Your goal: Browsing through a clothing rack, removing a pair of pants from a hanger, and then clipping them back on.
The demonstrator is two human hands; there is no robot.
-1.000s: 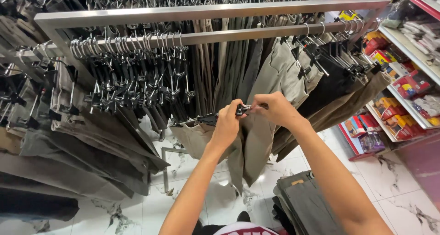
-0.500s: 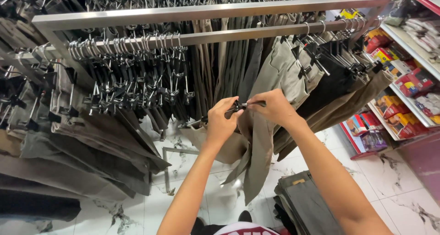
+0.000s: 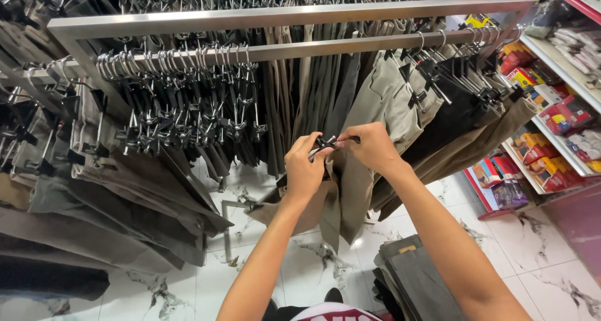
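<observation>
My left hand and my right hand meet in front of the metal clothes rail. Both pinch a black clip hanger together with the waistband of khaki trousers, which hang down from my fingers. Several empty clip hangers dangle from the rail just to the left of my hands. More trousers on hangers fan out on the right of the rail.
Grey and brown trousers hang in rows on the left. A folded stack of dark trousers lies on the marble floor by my right arm. Shelves with colourful boxes stand at the right.
My hands have lifted the hanger and trousers a little higher toward the rail and drawn closer together. The trousers hang straighter than before.
</observation>
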